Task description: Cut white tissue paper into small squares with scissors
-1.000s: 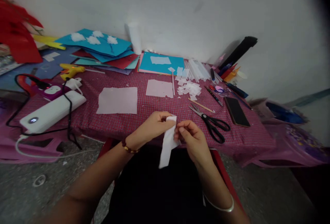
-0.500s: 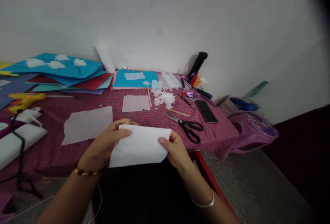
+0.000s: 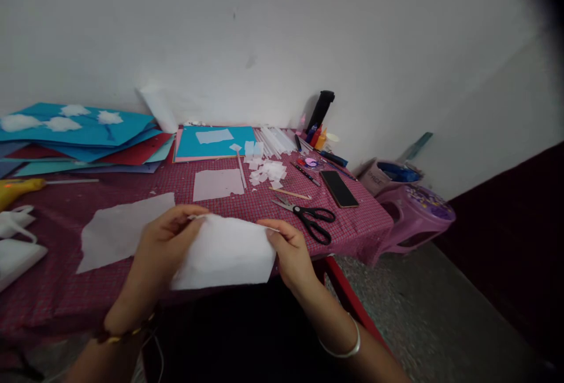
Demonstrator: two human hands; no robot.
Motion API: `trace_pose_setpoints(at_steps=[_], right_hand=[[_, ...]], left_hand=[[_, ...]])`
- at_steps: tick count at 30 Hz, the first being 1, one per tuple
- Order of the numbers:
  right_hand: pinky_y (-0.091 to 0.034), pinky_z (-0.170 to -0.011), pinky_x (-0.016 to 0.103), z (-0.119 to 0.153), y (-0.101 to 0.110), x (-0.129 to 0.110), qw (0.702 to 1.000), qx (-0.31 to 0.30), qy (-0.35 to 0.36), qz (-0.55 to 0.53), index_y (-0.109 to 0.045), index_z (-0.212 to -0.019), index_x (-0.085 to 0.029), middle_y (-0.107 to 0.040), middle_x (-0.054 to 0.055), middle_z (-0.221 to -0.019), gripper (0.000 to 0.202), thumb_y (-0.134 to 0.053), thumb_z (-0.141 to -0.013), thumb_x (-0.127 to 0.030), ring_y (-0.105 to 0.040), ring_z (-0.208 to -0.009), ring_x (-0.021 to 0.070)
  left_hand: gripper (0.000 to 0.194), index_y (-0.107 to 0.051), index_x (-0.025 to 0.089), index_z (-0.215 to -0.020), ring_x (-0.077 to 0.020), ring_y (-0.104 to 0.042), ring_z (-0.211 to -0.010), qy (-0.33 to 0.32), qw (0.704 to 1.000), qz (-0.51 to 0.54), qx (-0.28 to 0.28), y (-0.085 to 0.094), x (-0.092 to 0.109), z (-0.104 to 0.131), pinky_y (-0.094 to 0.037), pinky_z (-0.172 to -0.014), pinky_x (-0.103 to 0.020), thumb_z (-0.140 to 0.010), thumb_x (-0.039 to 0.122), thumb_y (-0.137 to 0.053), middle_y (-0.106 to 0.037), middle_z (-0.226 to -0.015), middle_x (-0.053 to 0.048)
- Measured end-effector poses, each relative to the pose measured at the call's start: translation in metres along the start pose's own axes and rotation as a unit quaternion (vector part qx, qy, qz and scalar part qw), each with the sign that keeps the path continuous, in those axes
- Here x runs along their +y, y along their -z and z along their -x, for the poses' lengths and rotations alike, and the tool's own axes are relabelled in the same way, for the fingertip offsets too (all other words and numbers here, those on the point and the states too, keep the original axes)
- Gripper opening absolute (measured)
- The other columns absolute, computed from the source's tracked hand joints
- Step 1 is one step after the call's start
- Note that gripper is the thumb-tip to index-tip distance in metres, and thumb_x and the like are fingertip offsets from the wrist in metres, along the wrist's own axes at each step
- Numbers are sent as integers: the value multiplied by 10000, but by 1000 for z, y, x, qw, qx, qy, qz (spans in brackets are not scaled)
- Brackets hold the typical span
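Note:
A white sheet of thin paper [image 3: 227, 254] is stretched between my two hands, over the front edge of the table. My left hand [image 3: 165, 248] pinches its upper left corner between thumb and fingers. At the upper right corner, my right hand [image 3: 293, 254] grips the sheet the same way. Black-handled scissors [image 3: 308, 215] lie spread just beyond my right hand. Another white sheet [image 3: 118, 230] lies flat behind my left hand, and a smaller pale sheet [image 3: 218, 184] rests farther back.
Small cut paper squares [image 3: 267, 171] lie in a pile near a thin wooden stick [image 3: 291, 194]. A phone [image 3: 339, 189] is at the right. Blue craft sheets [image 3: 88, 136] are stacked back left, above a yellow glue gun [image 3: 20, 189]. A pink stool [image 3: 416, 218] stands beyond the table.
The view has swung right, so table things sit farther left. My fingers have shifted to the sheet's top corners, and its upper edge is now pulled taut.

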State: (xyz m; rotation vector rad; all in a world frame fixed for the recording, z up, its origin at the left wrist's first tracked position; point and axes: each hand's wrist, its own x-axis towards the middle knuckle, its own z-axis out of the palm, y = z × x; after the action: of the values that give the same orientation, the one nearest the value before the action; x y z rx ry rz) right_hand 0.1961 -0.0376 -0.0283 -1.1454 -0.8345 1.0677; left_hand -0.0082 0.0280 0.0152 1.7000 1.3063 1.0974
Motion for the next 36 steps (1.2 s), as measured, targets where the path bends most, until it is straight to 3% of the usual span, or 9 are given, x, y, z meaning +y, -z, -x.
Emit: trace_pose_setpoints(at_steps=[3, 5, 8, 10, 15, 18, 24, 29, 36], right_hand=[[-433, -613, 251, -3, -3, 1, 1000, 1, -12, -25, -700, -911, -195, -685, -3, -743, 192, -604, -776, -292, -568, -631, 145], [-433, -585, 250, -3, -5, 3, 1000, -4, -4, 14, -683, -883, -185, -673, -2, -724, 173, -603, -772, -290, -569, -613, 148], [-435, -564, 249, 3, -6, 4, 992, -8, 32, 119, -678, -862, -188, -661, 1, -710, 145, -569, -794, -254, -574, -610, 152], [-463, -617, 267, 8, -5, 3, 981, -28, 64, 179, -686, -918, -204, -678, 7, -753, 185, -540, -804, -203, -603, -663, 165], [-470, -820, 319, 17, 1, -2, 960, -118, 121, 222, -638, -1143, -247, -697, 26, -1009, 422, -403, -833, -81, -632, -901, 187], [-468, -760, 300, 19, 3, -1, 964, -91, 120, 221, -636, -1134, -253, -693, 22, -948, 335, -422, -892, -162, -627, -837, 181], [-433, -644, 266, 20, -2, -3, 970, -87, 121, 192, -630, -1013, -234, -593, -13, -755, 170, -572, -855, -252, -552, -684, 145], [-393, -625, 271, 20, -2, -7, 965, -87, 134, 206, -634, -958, -232, -528, -22, -723, 124, -592, -843, -252, -501, -679, 143], [-396, -669, 283, 17, 1, -2, 971, -91, 135, 172, -632, -943, -225, -551, -5, -776, 110, -582, -865, -285, -512, -737, 153]], left_hand=[[195, -647, 206, -941, -262, -577, -985, -171, 957, -148, 183, -2, 8, 11, -422, -885, -370, -746, 203, -646, -649, -965, -71], [147, -633, 199, -903, -242, -578, -964, -220, 949, -171, 147, -11, 16, 21, -417, -903, -366, -760, 168, -626, -642, -943, -69], [75, -616, 203, -832, -161, -599, -738, -153, 980, -74, -102, -34, 24, 32, -469, -698, -270, -826, 178, -546, -641, -805, -12], [96, -619, 198, -866, -152, -609, -757, -89, 980, 7, -178, -50, 22, 33, -478, -701, -258, -836, 189, -529, -652, -832, -10], [83, -610, 176, -866, -156, -608, -826, -5, 977, 121, -173, -64, 6, 23, -473, -774, -268, -795, 208, -582, -648, -870, -22], [63, -595, 168, -796, -141, -598, -725, 50, 966, 157, -199, -59, 3, 19, -474, -710, -254, -766, 215, -624, -630, -763, -2], [130, -603, 162, -799, -106, -566, -636, 107, 927, 247, -262, -54, 5, 25, -454, -618, -215, -761, 265, -673, -605, -703, 18], [137, -622, 170, -792, -80, -538, -578, 161, 911, 282, -255, -56, 7, 27, -428, -551, -185, -735, 265, -704, -607, -686, 35], [112, -654, 145, -712, -95, -591, -630, 182, 904, 304, -240, -56, 9, 24, -491, -646, -210, -694, 230, -726, -635, -679, 13]])
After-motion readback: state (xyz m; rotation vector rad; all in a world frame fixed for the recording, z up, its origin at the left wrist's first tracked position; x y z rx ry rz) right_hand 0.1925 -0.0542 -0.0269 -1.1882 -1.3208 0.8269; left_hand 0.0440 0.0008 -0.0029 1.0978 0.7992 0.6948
